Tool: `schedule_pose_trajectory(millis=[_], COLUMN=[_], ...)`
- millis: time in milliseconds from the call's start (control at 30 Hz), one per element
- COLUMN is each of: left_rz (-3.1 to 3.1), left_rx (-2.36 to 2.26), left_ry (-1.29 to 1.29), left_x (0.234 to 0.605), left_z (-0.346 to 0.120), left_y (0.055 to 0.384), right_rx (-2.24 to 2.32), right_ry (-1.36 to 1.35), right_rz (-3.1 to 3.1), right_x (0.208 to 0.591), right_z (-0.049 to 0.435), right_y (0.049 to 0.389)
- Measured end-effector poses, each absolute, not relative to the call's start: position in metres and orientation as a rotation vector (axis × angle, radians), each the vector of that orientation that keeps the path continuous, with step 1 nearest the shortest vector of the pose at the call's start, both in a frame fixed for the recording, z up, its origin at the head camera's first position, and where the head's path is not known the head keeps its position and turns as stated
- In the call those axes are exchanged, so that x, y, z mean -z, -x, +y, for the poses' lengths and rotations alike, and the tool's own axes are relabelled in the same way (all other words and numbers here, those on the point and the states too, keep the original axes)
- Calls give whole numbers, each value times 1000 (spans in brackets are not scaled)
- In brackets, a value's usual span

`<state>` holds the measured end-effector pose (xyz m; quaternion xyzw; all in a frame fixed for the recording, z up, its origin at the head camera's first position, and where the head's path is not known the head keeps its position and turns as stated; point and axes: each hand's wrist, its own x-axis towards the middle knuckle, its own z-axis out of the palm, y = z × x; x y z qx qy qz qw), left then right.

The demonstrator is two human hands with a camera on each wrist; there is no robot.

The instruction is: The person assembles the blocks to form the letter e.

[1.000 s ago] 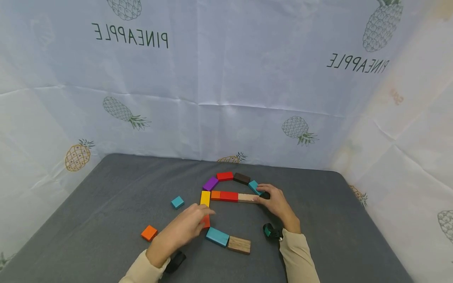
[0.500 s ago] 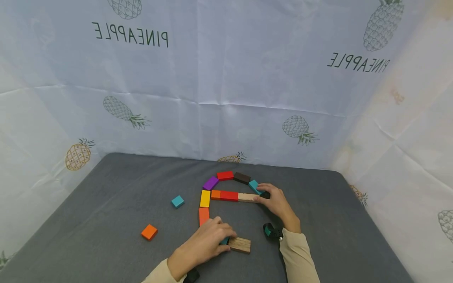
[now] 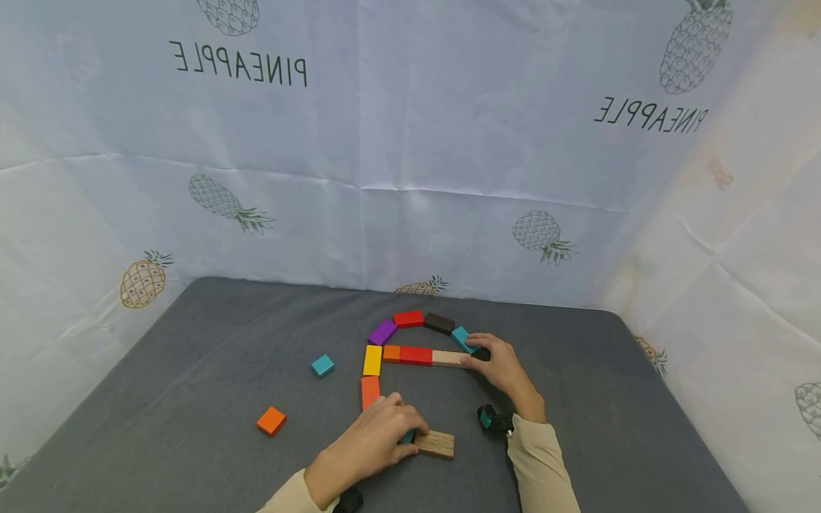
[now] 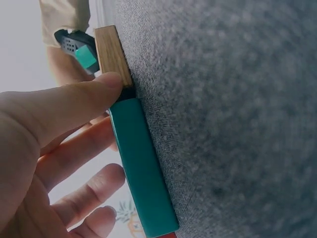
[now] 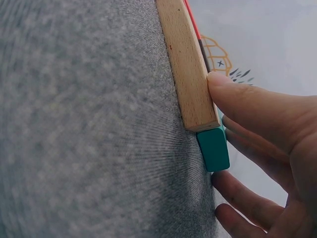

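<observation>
Coloured wooden blocks lie in a curved outline on the grey cloth. My left hand (image 3: 375, 436) pinches the near end of a brown wooden block (image 3: 437, 444), thumb on its side. A teal block (image 4: 142, 168) adjoins that block, mostly hidden by the hand in the head view. My right hand (image 3: 503, 367) has its thumb on a pale wooden block (image 5: 190, 74), with fingers behind it at another teal block (image 5: 214, 151). The pale block ends a row with a red block (image 3: 415, 355) and an orange block (image 3: 392, 353).
A yellow block (image 3: 372, 360), purple block (image 3: 383, 332), red-orange block (image 3: 370, 392), another red block (image 3: 408, 319) and dark brown block (image 3: 439, 323) form the outline. A loose teal block (image 3: 323, 366) and orange block (image 3: 272, 421) lie to the left. A printed curtain (image 3: 398, 142) hangs behind.
My left hand has moved right and nearer, from beside the red-orange block to the junction of the teal and brown blocks. My right hand has stayed in place.
</observation>
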<state>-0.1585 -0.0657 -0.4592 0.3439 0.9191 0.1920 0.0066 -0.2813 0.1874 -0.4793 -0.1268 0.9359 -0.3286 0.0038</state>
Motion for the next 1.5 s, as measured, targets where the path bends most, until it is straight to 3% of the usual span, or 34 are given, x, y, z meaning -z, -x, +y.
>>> schedule_pose_trajectory(millis=[867, 1500], left_rz=[2822, 2903], left_rx=[-662, -610], left_ry=[-1144, -1051], left_x=[461, 460], left_z=[-67, -65], left_y=[163, 159], right_rx=[1037, 1042], right_ry=[389, 404], right_rz=[2937, 2940], right_x=[478, 479], right_z=[187, 187], right_y=[281, 280])
